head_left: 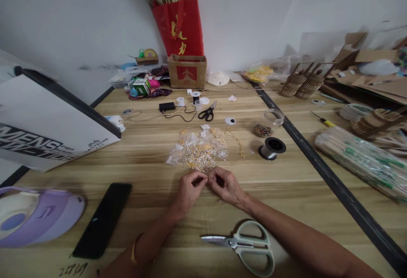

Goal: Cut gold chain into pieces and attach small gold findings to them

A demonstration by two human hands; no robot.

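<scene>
My left hand (190,190) and my right hand (228,185) meet at the fingertips low over the table, each closed in a pinch. Whatever lies between the fingertips is too small to make out. Faint thin strands (205,223) show on the table side below my hands, and a tiny ornament (218,200) sits beneath my right palm. Just beyond the fingers spreads a pile of gold and silver jewellery findings (200,153), partly in clear bags. Scissors with pale handles (251,244) lie close to my right forearm, and a gold chain (238,142) lies right of the pile.
A spool of wire (271,148) and a clear jar of beads (265,127) stand to the right. Black scissors (207,112) lie farther back. On the left are a phone (103,221), a purple visor (44,216) and a white box (47,121). Bagged sticks (359,157) lie far right.
</scene>
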